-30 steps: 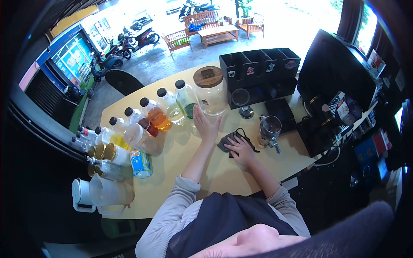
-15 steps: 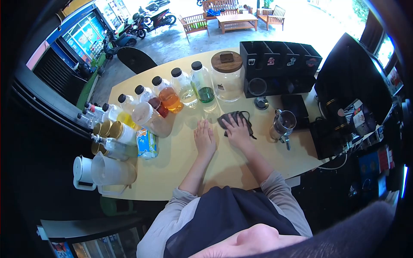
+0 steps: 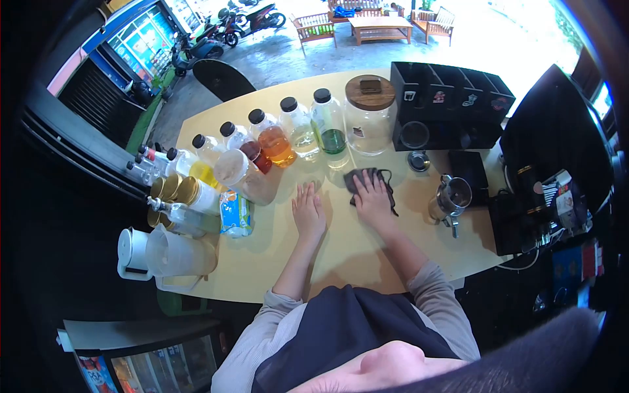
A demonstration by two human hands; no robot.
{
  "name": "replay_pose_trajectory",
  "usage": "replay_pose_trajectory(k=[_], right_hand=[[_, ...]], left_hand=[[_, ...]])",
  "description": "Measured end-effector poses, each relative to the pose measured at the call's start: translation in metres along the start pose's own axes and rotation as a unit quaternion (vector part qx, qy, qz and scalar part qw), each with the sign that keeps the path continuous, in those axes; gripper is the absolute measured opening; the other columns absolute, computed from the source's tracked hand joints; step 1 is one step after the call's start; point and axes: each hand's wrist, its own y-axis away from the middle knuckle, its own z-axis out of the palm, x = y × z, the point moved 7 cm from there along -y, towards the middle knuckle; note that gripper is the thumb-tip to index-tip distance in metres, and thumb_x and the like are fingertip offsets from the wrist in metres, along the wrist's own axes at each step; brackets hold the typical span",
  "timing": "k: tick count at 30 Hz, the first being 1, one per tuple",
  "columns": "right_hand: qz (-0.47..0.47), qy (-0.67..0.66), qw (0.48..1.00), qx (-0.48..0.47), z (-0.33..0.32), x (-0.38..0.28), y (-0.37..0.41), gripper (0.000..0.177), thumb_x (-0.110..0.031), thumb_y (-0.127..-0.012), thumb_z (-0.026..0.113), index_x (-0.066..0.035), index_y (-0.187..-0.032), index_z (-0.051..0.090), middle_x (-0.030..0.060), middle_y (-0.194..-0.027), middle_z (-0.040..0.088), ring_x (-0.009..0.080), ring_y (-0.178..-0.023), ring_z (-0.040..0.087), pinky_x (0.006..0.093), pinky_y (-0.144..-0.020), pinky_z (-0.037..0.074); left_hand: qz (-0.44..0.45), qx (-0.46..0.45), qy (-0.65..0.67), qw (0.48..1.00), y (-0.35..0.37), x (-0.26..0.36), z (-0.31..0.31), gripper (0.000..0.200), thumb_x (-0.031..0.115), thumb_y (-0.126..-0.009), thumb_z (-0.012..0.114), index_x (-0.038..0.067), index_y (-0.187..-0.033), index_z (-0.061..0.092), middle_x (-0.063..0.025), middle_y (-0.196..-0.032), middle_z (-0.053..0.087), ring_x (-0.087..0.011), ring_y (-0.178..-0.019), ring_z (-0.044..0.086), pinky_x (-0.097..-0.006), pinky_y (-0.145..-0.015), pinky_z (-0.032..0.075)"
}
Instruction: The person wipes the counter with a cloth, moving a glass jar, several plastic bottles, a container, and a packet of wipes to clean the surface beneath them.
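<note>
My left hand (image 3: 308,213) lies palm down on the pale tabletop (image 3: 275,262), fingers stretched out and nothing in them. To its right, my right hand (image 3: 372,200) rests flat with its fingers spread over a black cloth piece (image 3: 354,178) with thin cord loops. Part of the cloth is hidden under the fingers. Beyond both hands stand a bottle of green liquid (image 3: 333,141) and a bottle of clear liquid (image 3: 304,141). A glass pot with a metal rim (image 3: 449,200) stands right of my right hand.
Several black-capped bottles, including an orange one (image 3: 276,147), curve along the far left side. A tilted plastic jar (image 3: 246,175), wipes pack (image 3: 236,214) and pitcher (image 3: 177,252) line the left. A wood-lidded jar (image 3: 368,128), black organizer (image 3: 445,108) and monitor (image 3: 557,137) stand right.
The camera view has turned slightly left, so the table items sit further right in the picture. My left hand is a little further from my right hand, which stays on the cloth.
</note>
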Motion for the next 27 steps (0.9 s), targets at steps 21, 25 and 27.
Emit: replay_pose_trajectory(k=[21, 25, 27], right_hand=[[-0.265, -0.202, 0.919, -0.21, -0.015, -0.087, 0.059, 0.047, -0.019, -0.079, 0.063, -0.025, -0.126, 0.07, 0.0012, -0.149, 0.054, 0.0286, -0.144, 0.041, 0.0486, -0.12, 0.03], [-0.198, -0.136, 0.957, -0.164, -0.021, -0.041, 0.033, 0.048, -0.023, -0.081, 0.065, -0.026, -0.129, 0.068, 0.0019, -0.152, 0.05, 0.0278, -0.145, 0.039, 0.0513, -0.12, 0.028], [-0.082, -0.073, 0.99, -0.09, -0.025, -0.023, 0.008, 0.05, -0.028, -0.085, 0.065, -0.024, -0.135, 0.063, 0.0057, -0.157, 0.044, 0.0312, -0.147, 0.035, 0.0532, -0.122, 0.023]], left_hand=[[0.068, -0.034, 0.072, 0.995, -0.011, -0.042, -0.062, 0.043, 0.028, -0.108, 0.033, 0.01, -0.141, 0.056, -0.0107, -0.146, 0.055, -0.0304, -0.146, 0.037, -0.0538, -0.12, 0.023], [0.048, -0.038, 0.074, 0.995, 0.001, -0.051, -0.064, 0.043, 0.027, -0.108, 0.034, 0.009, -0.141, 0.056, -0.0109, -0.145, 0.056, -0.03, -0.146, 0.038, -0.0538, -0.12, 0.023], [0.045, -0.034, 0.073, 0.996, 0.005, -0.055, -0.065, 0.043, 0.027, -0.108, 0.035, 0.009, -0.141, 0.056, -0.0109, -0.145, 0.056, -0.0297, -0.146, 0.038, -0.0538, -0.12, 0.024]])
